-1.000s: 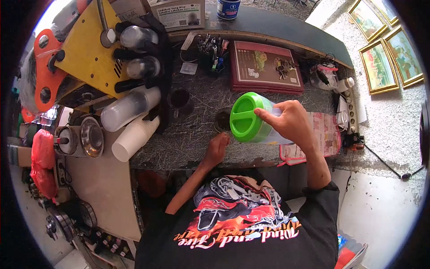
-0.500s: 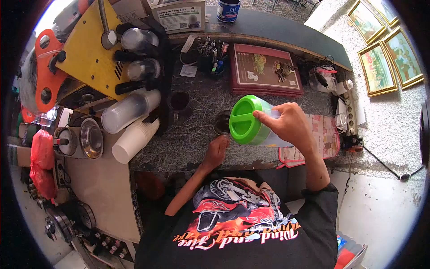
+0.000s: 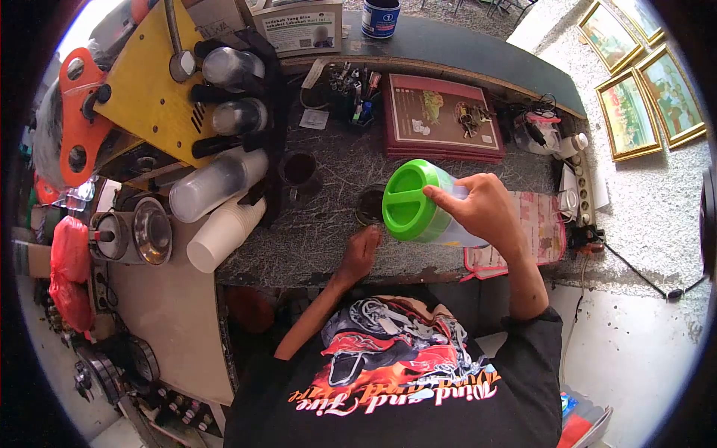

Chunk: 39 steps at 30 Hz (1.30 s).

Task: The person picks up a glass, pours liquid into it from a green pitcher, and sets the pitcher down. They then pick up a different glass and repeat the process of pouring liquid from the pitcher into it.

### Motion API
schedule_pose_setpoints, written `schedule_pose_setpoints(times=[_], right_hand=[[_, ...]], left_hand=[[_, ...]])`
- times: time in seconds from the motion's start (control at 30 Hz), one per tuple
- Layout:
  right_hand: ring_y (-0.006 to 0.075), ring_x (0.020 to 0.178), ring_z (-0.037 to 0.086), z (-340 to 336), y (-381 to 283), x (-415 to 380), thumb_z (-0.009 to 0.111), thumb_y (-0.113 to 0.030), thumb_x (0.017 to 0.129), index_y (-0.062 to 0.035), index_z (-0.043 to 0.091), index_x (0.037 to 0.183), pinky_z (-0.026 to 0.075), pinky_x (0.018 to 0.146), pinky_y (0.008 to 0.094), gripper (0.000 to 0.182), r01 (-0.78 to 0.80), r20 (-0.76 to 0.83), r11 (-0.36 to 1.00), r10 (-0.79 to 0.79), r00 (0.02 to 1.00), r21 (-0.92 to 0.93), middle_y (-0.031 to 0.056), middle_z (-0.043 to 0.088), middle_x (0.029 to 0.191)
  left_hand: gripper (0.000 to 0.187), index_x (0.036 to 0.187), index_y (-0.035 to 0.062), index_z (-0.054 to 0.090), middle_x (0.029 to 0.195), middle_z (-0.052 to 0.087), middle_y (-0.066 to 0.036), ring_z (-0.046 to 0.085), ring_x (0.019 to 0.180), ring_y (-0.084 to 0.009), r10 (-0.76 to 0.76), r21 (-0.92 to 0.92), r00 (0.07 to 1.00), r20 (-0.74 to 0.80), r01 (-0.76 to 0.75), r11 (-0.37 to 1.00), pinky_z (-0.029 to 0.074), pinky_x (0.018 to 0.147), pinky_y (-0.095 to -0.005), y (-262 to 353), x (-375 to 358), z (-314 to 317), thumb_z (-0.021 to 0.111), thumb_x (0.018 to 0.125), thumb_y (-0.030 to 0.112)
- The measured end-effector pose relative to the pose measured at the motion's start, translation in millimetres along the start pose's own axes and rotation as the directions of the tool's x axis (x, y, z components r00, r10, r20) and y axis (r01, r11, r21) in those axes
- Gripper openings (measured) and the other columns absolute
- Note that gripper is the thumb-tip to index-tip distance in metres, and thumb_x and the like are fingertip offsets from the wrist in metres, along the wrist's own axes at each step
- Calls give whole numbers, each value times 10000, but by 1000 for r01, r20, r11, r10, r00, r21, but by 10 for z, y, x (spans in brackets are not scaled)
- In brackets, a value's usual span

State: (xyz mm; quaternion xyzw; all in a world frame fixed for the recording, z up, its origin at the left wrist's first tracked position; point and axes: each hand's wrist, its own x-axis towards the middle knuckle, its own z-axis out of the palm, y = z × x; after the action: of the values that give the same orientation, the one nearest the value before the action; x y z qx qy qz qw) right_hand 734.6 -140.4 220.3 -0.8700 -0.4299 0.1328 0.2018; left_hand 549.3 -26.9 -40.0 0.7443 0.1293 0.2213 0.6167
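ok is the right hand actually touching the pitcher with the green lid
Touching. The head view shows the right hand against the side of the pitcher, its thumb reaching to the edge of the green lid.

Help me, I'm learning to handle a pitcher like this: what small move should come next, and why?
I'd probably steady the glass with the left hand before tipping the green-lidded pitcher any more. The right hand holds the pitcher tilted, lid close to the glass; the left is right by the glass, but whether its fingers grip it is unclear.
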Motion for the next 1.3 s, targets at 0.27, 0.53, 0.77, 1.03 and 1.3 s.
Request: schedule_pose_setpoints(times=[0.27, 0.53, 0.77, 1.03, 1.3], right_hand=[[278, 555, 693, -3, -24, 3, 684, -515, 876, 21, 754, 804, 519, 538, 367, 546, 7, -1, 999, -7, 1000, -33, 185, 649, 592], [273, 559, 697, 2, -1, -9, 705, -519, 858, 35, 751, 819, 522, 546, 359, 557, -21, -3, 1000, 21, 1000, 5, 189, 660, 607], [232, 563, 697, 33, 98, -85, 714, -462, 879, 45, 747, 823, 517, 545, 339, 512, -39, 9, 992, 39, 999, 120, 182, 677, 629], [243, 559, 695, 152, 256, -251, 692, -480, 889, 34, 752, 796, 507, 544, 365, 526, -86, -55, 934, 112, 992, 347, 174, 673, 608], [68, 493, 526, 372, 536, -473, 715, -397, 905, 10, 712, 679, 356, 457, 280, 466, -166, -186, 759, 354, 917, 629, -11, 568, 528]], left_hand=[[301, 825, -10, 507, 708, 481, -158, 487, 640, -289, 6, -27, 1000, -27, -6, 1000, 403, 616, -405, -30, -8, 19, 427, 1045, 179], [323, 813, -11, 519, 692, 488, -163, 499, 635, -318, 33, -29, 998, -45, -35, 999, 415, 618, -411, -50, -15, 37, 430, 1047, 194], [389, 839, 6, 524, 729, 478, -79, 466, 670, -194, 10, -8, 1000, 13, -9, 1000, 405, 645, -342, -79, -31, 16, 354, 1085, 254], [325, 815, -14, 535, 703, 525, -175, 548, 660, -330, -36, 20, 999, -27, 37, 999, 418, 626, -426, 32, -20, 1, 411, 1044, 181], [336, 810, -14, 526, 702, 511, -154, 522, 648, -306, 33, 17, 998, -56, -32, 999, 412, 627, -412, -82, -16, 25, 394, 1051, 180]])
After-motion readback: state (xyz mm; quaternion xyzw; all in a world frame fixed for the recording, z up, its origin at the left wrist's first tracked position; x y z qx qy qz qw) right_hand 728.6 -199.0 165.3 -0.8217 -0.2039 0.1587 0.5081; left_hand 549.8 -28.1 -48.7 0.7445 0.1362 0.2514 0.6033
